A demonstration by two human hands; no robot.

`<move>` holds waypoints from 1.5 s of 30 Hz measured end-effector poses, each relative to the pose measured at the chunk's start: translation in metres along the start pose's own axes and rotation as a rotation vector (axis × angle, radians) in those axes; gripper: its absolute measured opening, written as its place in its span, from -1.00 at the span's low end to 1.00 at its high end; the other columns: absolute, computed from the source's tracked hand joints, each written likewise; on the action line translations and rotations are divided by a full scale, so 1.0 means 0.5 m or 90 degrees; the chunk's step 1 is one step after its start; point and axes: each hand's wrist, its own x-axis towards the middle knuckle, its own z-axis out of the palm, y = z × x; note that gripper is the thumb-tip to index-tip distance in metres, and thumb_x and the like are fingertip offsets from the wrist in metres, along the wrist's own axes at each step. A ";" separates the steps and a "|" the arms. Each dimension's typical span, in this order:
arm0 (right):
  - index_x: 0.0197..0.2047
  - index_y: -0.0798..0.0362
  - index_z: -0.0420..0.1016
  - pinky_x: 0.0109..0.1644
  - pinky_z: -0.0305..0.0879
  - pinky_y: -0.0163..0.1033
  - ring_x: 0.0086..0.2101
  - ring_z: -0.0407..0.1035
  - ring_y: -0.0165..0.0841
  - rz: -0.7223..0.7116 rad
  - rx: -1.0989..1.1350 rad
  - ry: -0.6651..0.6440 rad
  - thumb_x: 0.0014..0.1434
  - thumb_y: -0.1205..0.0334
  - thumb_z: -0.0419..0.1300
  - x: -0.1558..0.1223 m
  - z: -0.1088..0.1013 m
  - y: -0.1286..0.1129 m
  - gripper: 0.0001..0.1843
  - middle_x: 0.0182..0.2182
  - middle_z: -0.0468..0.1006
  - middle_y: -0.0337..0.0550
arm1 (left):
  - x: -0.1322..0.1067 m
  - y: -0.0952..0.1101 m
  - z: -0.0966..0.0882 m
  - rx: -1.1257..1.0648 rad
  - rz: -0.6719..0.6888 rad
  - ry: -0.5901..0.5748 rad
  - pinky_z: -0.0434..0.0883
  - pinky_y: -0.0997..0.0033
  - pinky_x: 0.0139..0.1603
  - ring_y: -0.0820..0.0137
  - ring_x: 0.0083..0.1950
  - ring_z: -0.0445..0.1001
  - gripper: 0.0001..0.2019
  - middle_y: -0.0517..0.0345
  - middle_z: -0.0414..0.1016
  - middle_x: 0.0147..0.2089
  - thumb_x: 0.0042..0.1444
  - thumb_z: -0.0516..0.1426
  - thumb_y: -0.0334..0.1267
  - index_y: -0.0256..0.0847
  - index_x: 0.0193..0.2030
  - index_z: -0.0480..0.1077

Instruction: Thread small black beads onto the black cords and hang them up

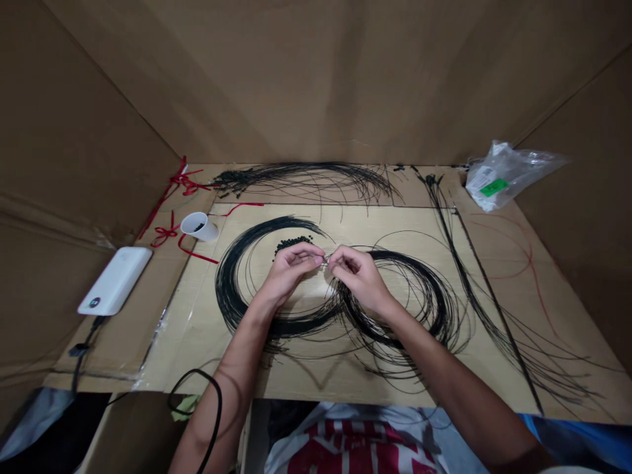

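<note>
I'm pinching what looks like a thin wire end (324,262) between my left hand (291,270) and right hand (357,274) fingers, narrow grip; it's light and springy, so I'm holding close to the tip.

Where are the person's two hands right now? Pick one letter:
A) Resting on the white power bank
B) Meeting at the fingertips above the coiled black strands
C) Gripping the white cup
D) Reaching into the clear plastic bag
B: the left hand and right hand meet at the fingertips around a small item, above the coiled thin black strands.
</note>
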 end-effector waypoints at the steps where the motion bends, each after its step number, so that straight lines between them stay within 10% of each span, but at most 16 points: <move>1: -0.36 0.00 0.49 -0.35 0.02 -0.23 -0.47 0.11 -0.38 -0.002 0.001 0.002 0.14 0.24 0.24 0.000 0.000 0.001 -0.95 -0.52 0.29 -0.33 | 0.000 0.000 -0.002 0.002 -0.005 -0.002 0.49 0.43 -0.11 0.39 -0.22 0.60 -0.72 0.07 0.69 -0.22 -0.01 0.52 -0.14 -0.18 -0.19 0.71; 45: -0.35 0.00 0.47 -0.34 0.01 -0.23 -0.46 0.10 -0.38 -0.022 -0.007 0.009 0.16 0.30 0.23 -0.001 -0.001 0.004 -0.96 -0.51 0.29 -0.34 | 0.000 -0.001 0.002 -0.028 -0.014 0.001 0.47 0.47 -0.15 0.42 -0.25 0.59 -0.74 0.09 0.68 -0.27 -0.02 0.53 -0.15 -0.18 -0.22 0.71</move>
